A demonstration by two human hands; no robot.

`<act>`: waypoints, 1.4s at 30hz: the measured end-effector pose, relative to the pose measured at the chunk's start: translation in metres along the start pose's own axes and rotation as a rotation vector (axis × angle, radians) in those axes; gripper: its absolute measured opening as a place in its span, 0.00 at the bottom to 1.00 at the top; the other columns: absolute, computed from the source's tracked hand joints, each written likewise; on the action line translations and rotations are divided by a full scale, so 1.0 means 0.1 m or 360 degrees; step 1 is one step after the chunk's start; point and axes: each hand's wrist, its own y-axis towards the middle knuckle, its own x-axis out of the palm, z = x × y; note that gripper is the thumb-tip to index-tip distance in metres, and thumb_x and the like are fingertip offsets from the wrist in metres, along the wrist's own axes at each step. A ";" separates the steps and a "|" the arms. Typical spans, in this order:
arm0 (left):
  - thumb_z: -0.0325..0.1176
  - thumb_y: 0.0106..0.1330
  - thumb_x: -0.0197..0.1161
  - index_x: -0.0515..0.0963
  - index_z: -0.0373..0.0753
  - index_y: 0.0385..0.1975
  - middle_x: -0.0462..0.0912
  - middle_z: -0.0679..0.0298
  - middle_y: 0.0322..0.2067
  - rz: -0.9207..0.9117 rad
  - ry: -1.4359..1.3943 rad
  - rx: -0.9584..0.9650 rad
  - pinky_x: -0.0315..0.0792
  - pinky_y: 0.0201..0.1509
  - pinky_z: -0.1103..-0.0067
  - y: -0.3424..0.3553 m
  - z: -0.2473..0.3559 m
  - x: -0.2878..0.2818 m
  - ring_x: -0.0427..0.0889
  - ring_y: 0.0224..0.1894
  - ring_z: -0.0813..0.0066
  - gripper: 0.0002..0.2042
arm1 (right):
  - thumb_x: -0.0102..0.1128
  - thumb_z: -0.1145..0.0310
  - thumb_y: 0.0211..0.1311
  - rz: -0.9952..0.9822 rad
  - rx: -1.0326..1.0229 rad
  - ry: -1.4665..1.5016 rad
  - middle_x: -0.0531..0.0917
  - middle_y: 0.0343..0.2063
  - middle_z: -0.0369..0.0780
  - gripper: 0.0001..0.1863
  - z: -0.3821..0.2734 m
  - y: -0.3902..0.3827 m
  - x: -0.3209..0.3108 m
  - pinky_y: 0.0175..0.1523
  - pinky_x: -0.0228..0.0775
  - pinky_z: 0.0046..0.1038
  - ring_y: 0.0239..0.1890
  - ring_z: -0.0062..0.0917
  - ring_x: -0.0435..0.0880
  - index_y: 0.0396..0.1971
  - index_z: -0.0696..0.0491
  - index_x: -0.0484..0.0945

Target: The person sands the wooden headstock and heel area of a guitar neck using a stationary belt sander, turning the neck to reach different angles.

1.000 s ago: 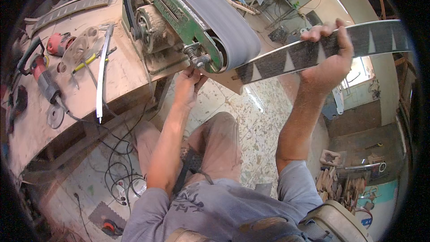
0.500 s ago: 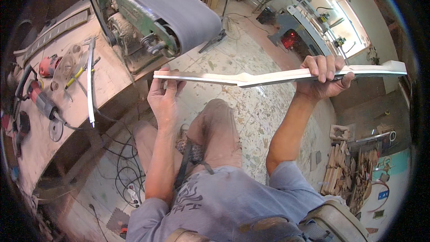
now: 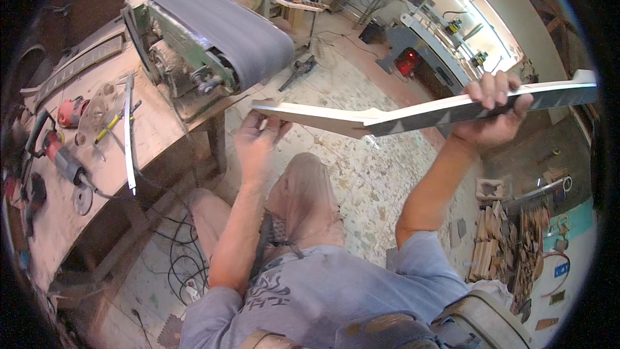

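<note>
Guitar neck: in the head view, my guitar neck (image 3: 413, 119) is up in the air before me, running left to right above the floor (image 3: 361, 184), apart from the belt sander (image 3: 223, 35).
Left hand: my left hand (image 3: 257, 141) pinches the far left of the angled head end (image 3: 310, 116).
Right hand: my right hand (image 3: 492, 106) is wrapped round the neck towards its other end.
Bench: the bench (image 3: 155, 119) at my left carries the sander, well apart from my right hand.
Step in hand: I'd judge, handling and looking the piece over, off the belt.
Next move: probably calls for both grips firm, with the head end clear of the sander during any turn.
</note>
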 end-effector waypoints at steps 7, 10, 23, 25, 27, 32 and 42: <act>0.37 0.67 0.63 0.70 0.25 0.51 0.78 0.54 0.46 -0.0143 -0.0129 -0.0219 0.79 0.54 0.75 -0.07 0.07 0.24 0.81 0.46 0.67 0.22 | 0.51 0.70 0.65 0.0192 0.0024 -0.0257 0.65 0.28 0.38 0.12 -0.31 0.32 0.35 0.38 0.62 0.30 0.29 0.24 0.64 0.43 0.62 0.67; 0.38 0.67 0.64 0.71 0.26 0.52 0.78 0.54 0.47 -0.0181 -0.0178 -0.0236 0.78 0.54 0.76 -0.06 0.08 0.28 0.81 0.46 0.67 0.23 | 0.50 0.70 0.65 0.0211 0.0017 -0.0375 0.65 0.28 0.38 0.12 -0.36 0.48 0.38 0.38 0.61 0.30 0.29 0.25 0.64 0.43 0.62 0.67; 0.36 0.68 0.62 0.70 0.26 0.52 0.78 0.55 0.47 -0.0123 -0.0314 -0.0296 0.77 0.56 0.77 0.15 0.32 0.26 0.80 0.47 0.70 0.21 | 0.47 0.74 0.68 0.0175 0.0158 -0.0441 0.60 0.28 0.38 0.09 -0.10 1.00 0.51 0.42 0.58 0.32 0.31 0.26 0.63 0.44 0.62 0.64; 0.35 0.68 0.61 0.71 0.26 0.51 0.79 0.55 0.46 -0.0100 -0.0333 -0.0299 0.77 0.56 0.76 0.19 0.30 0.23 0.80 0.47 0.70 0.19 | 0.48 0.71 0.67 0.0154 0.0193 -0.0418 0.65 0.29 0.40 0.11 -0.04 1.04 0.49 0.42 0.60 0.32 0.32 0.28 0.65 0.44 0.63 0.67; 0.33 0.69 0.61 0.72 0.26 0.50 0.79 0.55 0.46 -0.0100 -0.0365 -0.0289 0.77 0.56 0.76 0.24 0.26 0.19 0.80 0.46 0.70 0.17 | 0.50 0.70 0.66 0.0145 0.0199 -0.0424 0.67 0.30 0.41 0.13 0.02 1.07 0.48 0.42 0.61 0.33 0.32 0.29 0.67 0.44 0.63 0.68; 0.27 0.70 0.57 0.74 0.26 0.46 0.79 0.56 0.45 -0.0101 -0.0404 -0.0221 0.77 0.57 0.74 0.33 0.20 0.10 0.81 0.46 0.69 0.11 | 0.47 0.73 0.68 0.0195 0.0099 -0.0573 0.63 0.27 0.39 0.09 0.27 1.11 0.59 0.40 0.60 0.32 0.30 0.27 0.64 0.43 0.63 0.67; 0.21 0.67 0.53 0.72 0.33 0.50 0.78 0.62 0.46 -0.0065 -0.0371 -0.0275 0.72 0.63 0.68 0.45 0.06 -0.04 0.78 0.49 0.71 0.13 | 0.51 0.68 0.64 0.0280 0.0073 -0.0669 0.69 0.29 0.39 0.12 0.58 1.14 0.63 0.42 0.63 0.32 0.31 0.28 0.69 0.42 0.62 0.72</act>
